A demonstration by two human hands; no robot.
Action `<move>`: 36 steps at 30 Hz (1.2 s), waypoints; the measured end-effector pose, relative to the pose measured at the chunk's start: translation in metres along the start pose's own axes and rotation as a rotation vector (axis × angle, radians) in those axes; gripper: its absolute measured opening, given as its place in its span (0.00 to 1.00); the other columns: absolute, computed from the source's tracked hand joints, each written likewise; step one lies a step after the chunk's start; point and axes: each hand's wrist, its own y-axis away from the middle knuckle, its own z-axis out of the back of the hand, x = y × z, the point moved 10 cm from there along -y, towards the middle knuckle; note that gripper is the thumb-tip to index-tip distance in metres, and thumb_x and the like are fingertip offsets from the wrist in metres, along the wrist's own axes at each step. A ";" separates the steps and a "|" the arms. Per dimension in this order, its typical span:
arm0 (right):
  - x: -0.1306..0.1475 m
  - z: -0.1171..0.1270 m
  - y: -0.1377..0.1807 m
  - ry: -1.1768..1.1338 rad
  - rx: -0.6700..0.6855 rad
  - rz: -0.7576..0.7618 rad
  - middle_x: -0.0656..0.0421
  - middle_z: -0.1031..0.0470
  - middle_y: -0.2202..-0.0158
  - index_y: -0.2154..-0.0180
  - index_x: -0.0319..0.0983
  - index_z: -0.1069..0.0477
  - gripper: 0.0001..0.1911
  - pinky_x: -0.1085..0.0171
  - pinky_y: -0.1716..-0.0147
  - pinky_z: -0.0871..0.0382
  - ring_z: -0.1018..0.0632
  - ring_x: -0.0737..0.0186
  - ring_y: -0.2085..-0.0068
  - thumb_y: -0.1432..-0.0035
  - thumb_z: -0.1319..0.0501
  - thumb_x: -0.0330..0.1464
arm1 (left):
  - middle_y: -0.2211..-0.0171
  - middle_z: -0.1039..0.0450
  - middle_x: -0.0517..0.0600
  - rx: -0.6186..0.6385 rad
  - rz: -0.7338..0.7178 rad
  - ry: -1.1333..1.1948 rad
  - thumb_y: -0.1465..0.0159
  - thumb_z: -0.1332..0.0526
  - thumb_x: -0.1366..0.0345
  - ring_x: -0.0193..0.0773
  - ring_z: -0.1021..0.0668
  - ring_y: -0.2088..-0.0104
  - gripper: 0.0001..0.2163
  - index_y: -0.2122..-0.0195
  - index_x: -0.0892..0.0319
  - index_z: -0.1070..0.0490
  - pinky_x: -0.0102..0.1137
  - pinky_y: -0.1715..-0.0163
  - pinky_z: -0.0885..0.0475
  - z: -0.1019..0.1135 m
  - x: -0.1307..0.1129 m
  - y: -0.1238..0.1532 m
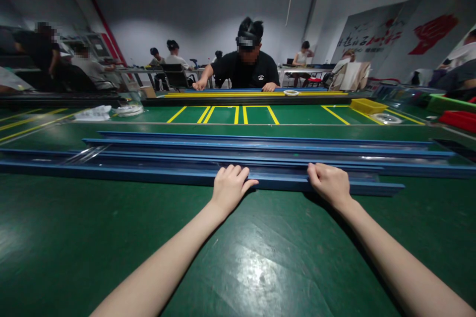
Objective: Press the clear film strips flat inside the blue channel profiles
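Note:
Several long blue rails (pixel 282 151) lie side by side across the green table (pixel 111 237). My left hand (pixel 229 187) rests on the nearest blue rail (pixel 148 174), fingers curled over its top edge. A little to the right, my right hand (pixel 329 183) grips the same rail near its right end, fingers wrapped over it. Both forearms reach in from the bottom of the view.
A person in black works across the table over yellow and blue rails (pixel 256 93). A yellow tray (pixel 368 106), a white dish (pixel 290 92), white bags (pixel 92 113) and red and green bins (pixel 459 120) sit further off. Other people sit at tables behind.

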 end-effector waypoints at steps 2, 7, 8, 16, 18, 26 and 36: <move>0.000 0.001 0.000 -0.003 -0.005 0.000 0.58 0.33 0.85 0.87 0.36 0.37 0.24 0.69 0.81 0.55 0.36 0.71 0.82 0.44 0.55 0.37 | 0.74 0.32 0.48 -0.002 -0.003 -0.004 0.40 0.52 0.51 0.37 0.33 0.70 0.16 0.71 0.58 0.36 0.31 0.72 0.47 0.000 0.000 0.000; 0.000 -0.001 0.001 -0.006 0.006 0.011 0.59 0.33 0.84 0.87 0.36 0.37 0.24 0.69 0.81 0.55 0.35 0.71 0.81 0.44 0.56 0.37 | 0.74 0.32 0.48 -0.009 -0.011 -0.014 0.40 0.54 0.51 0.37 0.32 0.70 0.17 0.71 0.59 0.35 0.32 0.71 0.47 -0.003 -0.001 0.001; 0.000 -0.001 0.001 -0.004 0.016 0.015 0.59 0.33 0.84 0.86 0.37 0.37 0.24 0.69 0.81 0.55 0.35 0.71 0.81 0.44 0.56 0.37 | 0.74 0.32 0.49 -0.008 -0.014 -0.015 0.40 0.54 0.51 0.37 0.32 0.70 0.17 0.71 0.59 0.35 0.32 0.71 0.47 -0.003 -0.001 0.001; 0.003 -0.012 0.002 -0.001 0.175 0.043 0.59 0.30 0.80 0.83 0.38 0.34 0.24 0.68 0.80 0.54 0.32 0.69 0.78 0.43 0.57 0.40 | 0.74 0.32 0.49 -0.009 -0.025 -0.018 0.39 0.54 0.51 0.37 0.32 0.70 0.18 0.72 0.60 0.35 0.32 0.71 0.46 -0.005 -0.002 0.002; 0.006 -0.014 0.002 -0.007 0.223 0.075 0.60 0.29 0.78 0.82 0.38 0.33 0.24 0.68 0.79 0.54 0.31 0.68 0.76 0.43 0.57 0.40 | 0.74 0.32 0.49 -0.008 -0.027 -0.025 0.39 0.54 0.51 0.37 0.32 0.70 0.18 0.73 0.60 0.35 0.32 0.71 0.46 -0.005 -0.002 0.002; 0.015 -0.017 0.005 0.041 0.253 0.166 0.58 0.28 0.76 0.79 0.38 0.30 0.25 0.67 0.77 0.53 0.30 0.68 0.74 0.42 0.59 0.39 | 0.73 0.31 0.50 -0.008 -0.037 -0.041 0.39 0.54 0.52 0.37 0.32 0.70 0.18 0.72 0.60 0.35 0.32 0.71 0.46 -0.005 -0.003 0.002; 0.049 -0.005 0.013 0.043 0.096 0.356 0.58 0.31 0.79 0.76 0.36 0.32 0.21 0.66 0.74 0.50 0.33 0.67 0.75 0.42 0.57 0.37 | 0.74 0.32 0.49 -0.009 -0.034 -0.019 0.39 0.54 0.52 0.37 0.32 0.70 0.18 0.73 0.60 0.35 0.32 0.71 0.46 -0.005 -0.003 0.001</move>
